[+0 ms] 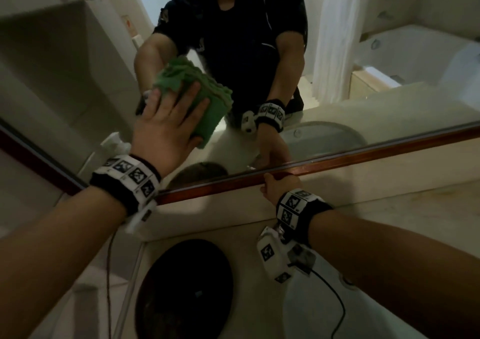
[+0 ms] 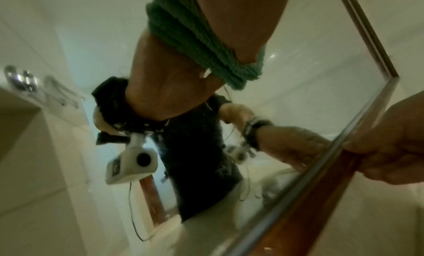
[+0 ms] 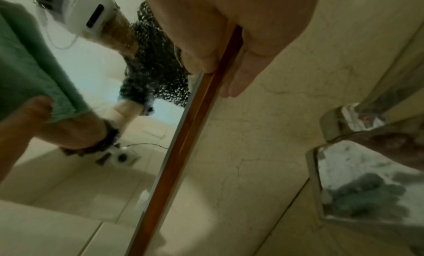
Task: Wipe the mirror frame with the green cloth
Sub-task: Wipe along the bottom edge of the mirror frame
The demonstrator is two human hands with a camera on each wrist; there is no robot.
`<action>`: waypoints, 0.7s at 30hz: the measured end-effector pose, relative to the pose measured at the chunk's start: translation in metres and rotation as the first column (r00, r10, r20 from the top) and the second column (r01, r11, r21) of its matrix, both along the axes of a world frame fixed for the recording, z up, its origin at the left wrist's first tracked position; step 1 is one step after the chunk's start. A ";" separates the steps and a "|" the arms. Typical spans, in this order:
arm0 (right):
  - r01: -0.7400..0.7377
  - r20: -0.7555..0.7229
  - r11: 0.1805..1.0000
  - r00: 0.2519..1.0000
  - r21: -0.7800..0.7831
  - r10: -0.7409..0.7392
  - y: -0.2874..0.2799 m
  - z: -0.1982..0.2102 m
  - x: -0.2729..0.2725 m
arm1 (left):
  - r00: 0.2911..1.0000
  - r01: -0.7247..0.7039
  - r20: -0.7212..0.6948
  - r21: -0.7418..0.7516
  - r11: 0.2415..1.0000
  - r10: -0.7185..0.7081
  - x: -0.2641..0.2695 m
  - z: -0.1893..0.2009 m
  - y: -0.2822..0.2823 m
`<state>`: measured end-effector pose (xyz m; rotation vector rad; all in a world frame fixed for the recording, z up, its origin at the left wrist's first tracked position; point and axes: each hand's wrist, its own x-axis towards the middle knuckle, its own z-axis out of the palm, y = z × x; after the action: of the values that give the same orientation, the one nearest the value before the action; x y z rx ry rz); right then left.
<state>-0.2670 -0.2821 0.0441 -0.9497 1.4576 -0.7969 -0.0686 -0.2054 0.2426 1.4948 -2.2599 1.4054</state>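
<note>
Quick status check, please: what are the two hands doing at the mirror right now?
Left hand flat, pressing folded green cloth on mirror glass. Right hand gripping reddish-brown wooden mirror frame at bottom edge. Cloth not on frame. Nothing in the way.

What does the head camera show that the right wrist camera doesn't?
Only the head view shows the left hand pressing the green cloth flat on the mirror glass, and a dark round bin below. Only the right wrist view shows a chrome tap. Both show the right hand gripping the wooden mirror frame.
</note>
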 end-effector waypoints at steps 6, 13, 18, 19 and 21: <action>-0.103 -0.265 0.989 0.962 -0.104 0.073 -0.009 0.009 -0.030 | 0.993 -0.028 0.113 0.043 0.999 0.023 -0.052 -0.054 -0.020; -0.144 -0.270 0.986 0.956 -0.082 0.117 -0.018 0.000 -0.034 | 0.973 0.047 0.197 0.326 0.944 -0.117 -0.046 -0.105 -0.016; 0.000 -0.165 1.000 0.986 -0.022 -0.004 -0.024 -0.015 -0.021 | 0.978 -0.027 0.206 0.240 0.970 -0.024 0.036 -0.077 0.012; 0.004 -0.169 1.000 0.986 -0.004 -0.005 -0.024 -0.016 -0.019 | 0.977 -0.036 0.213 0.231 0.972 -0.014 0.046 -0.071 0.017; 0.009 -0.187 1.000 0.982 -0.019 -0.012 -0.028 -0.024 -0.014 | 0.976 -0.029 0.219 0.216 0.976 -0.019 0.054 -0.065 0.021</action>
<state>-0.2815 -0.3105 0.0200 -1.0545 1.6212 -0.7452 -0.0146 -0.1848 0.1772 1.4680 -2.6219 1.4277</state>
